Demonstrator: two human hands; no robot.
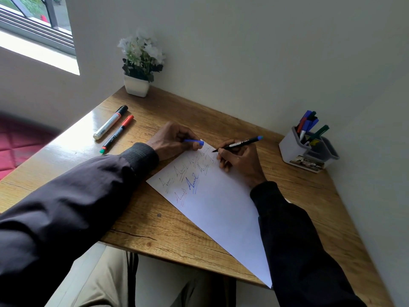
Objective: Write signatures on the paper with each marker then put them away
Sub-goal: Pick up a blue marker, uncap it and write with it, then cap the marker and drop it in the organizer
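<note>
Black marker (241, 142), blue-ended: pinched in right grip (240, 160), long axis lying leftward, tip at far corner of paper (217, 207). Blue cap (194, 141): pinched in left grip (170, 140), just left of tip.

Wooden table (155, 229) bears paper (221, 209); markers (110, 125); holder (294, 149); plant (137, 85).
</note>
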